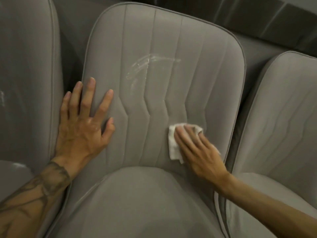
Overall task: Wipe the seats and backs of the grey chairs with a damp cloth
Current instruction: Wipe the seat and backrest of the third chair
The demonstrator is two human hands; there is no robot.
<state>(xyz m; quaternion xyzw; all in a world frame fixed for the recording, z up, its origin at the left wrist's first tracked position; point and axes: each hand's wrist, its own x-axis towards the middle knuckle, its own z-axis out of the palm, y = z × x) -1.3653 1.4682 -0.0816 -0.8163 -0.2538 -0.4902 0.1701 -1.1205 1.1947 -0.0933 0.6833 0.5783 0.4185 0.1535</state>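
Though half-hidden, cloth (173,146) beneath right grip (197,148)

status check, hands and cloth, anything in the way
Left hand flat on middle chair back, left edge. Right hand presses white cloth low on its right side. Wet streaks higher up. Nothing in the way.

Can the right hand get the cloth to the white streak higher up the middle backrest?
Probably yes. The right hand presses the cloth low on the backrest; nothing stands between it and the streak above.
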